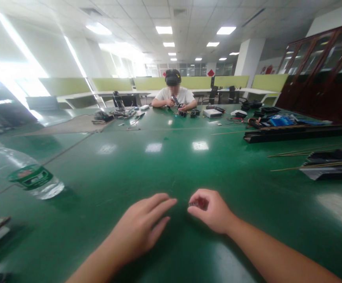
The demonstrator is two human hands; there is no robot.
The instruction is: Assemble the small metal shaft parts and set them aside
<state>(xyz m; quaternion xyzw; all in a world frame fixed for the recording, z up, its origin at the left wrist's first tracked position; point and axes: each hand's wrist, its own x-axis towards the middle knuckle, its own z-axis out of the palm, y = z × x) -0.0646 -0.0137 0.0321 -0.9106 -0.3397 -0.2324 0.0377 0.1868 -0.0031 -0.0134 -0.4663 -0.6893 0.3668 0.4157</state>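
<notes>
My left hand point(143, 224) hovers low over the green tabletop point(123, 173), palm down, its fingers stretched out and holding nothing. A short gap to its right, my right hand point(213, 210) is curled, with thumb and fingertips closed around a small dark object point(193, 204). Most of that object is hidden by the fingers, and its kind cannot be made out. Light from the ceiling lamps reflects on the surface beyond both hands.
A clear water bottle point(30, 173) with a green label is at the left. Thin rods point(309, 165) and a black channel point(291, 133) lie at the right. Across the table, a person point(173, 94) handles a dark tool near electronic parts and a white box point(212, 113).
</notes>
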